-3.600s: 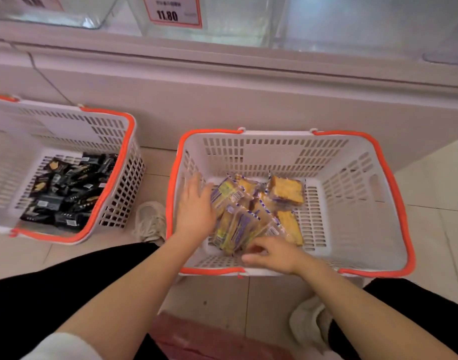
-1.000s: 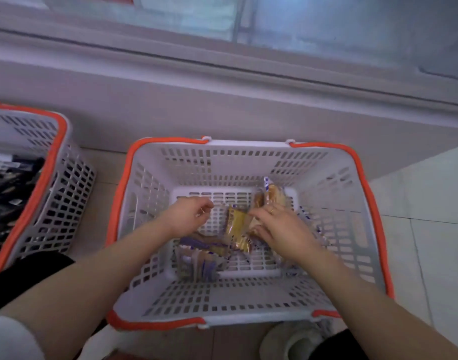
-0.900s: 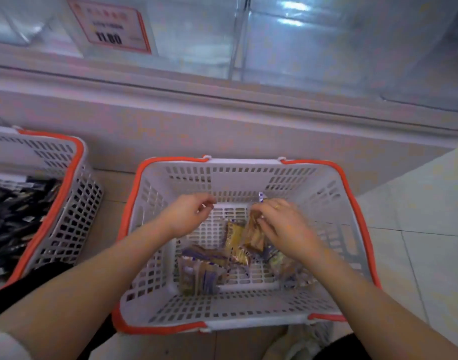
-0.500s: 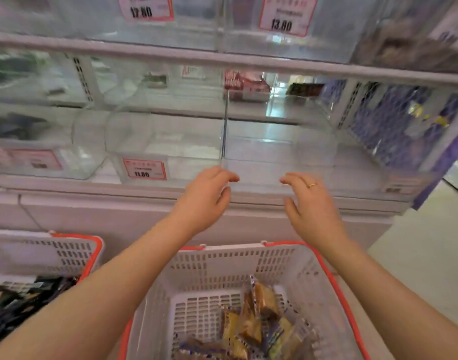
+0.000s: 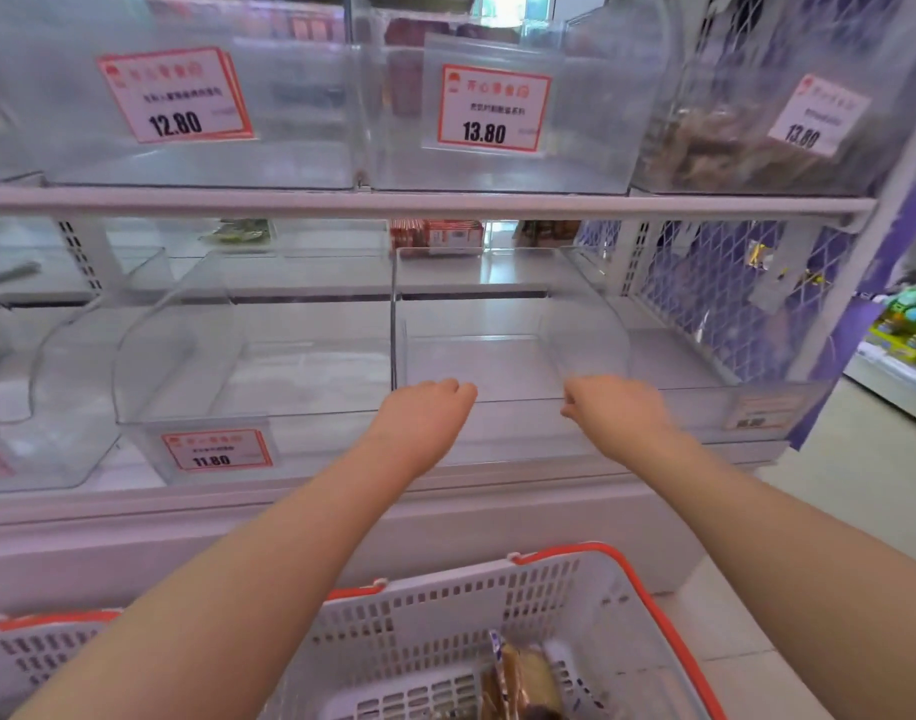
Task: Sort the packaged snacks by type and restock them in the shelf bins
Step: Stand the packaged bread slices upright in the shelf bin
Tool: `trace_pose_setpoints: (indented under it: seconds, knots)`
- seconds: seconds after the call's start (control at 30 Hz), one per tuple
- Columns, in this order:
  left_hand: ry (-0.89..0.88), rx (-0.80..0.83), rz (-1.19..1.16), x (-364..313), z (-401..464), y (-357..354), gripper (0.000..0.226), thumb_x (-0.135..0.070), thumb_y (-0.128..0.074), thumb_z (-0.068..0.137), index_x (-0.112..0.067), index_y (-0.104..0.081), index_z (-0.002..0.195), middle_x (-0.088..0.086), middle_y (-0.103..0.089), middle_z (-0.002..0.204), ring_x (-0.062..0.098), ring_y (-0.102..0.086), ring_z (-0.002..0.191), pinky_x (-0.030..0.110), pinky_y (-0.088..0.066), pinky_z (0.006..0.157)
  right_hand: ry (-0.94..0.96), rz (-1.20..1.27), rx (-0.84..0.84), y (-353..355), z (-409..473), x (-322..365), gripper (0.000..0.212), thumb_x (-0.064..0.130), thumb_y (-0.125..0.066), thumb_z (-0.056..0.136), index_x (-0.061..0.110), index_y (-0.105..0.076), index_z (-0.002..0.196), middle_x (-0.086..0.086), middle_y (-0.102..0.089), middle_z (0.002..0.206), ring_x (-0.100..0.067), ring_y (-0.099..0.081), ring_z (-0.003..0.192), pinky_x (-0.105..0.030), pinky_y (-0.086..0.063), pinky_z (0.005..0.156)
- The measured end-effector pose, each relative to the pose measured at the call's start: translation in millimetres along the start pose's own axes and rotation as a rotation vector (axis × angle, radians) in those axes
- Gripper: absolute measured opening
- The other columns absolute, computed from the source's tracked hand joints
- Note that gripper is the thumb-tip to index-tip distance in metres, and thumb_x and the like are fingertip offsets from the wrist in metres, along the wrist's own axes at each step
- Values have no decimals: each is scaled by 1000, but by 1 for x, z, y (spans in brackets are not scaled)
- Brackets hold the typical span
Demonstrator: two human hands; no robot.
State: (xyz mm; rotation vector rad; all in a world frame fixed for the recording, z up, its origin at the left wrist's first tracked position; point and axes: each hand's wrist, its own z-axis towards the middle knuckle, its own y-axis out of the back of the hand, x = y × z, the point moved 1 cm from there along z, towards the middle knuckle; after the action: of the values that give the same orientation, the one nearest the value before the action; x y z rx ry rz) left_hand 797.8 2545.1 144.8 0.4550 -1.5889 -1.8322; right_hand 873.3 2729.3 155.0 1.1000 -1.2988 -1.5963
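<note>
Snacks (image 5: 521,678) (yellow-brown packets) are lying in the white basket (image 5: 591,605) at the bottom; above, the left hand (image 5: 425,415) is curling its fingers over the clear bin (image 5: 497,366) front edge; the right hand (image 5: 614,407) is doing likewise, both apparently gripping it.

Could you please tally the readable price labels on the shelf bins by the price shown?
12.80 label: 1
13.80 labels: 2
11.80 label: 1
Total: 4 readable; the lower-right label is too blurred to read.
</note>
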Motion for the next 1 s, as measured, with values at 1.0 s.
trace_pose_setpoints:
  seconds: [1.0]
  knots:
    - [-395,48,-359,-59,-173,-55,20,-8,-58,80,-4,-64,99,14,-62,99,32,-59,92,39,-50,78,374,223,201,-118,-202,46,25,22,-46,92,12,-55,113,-10,-58,111,-30,-54,104,-36,-43,80]
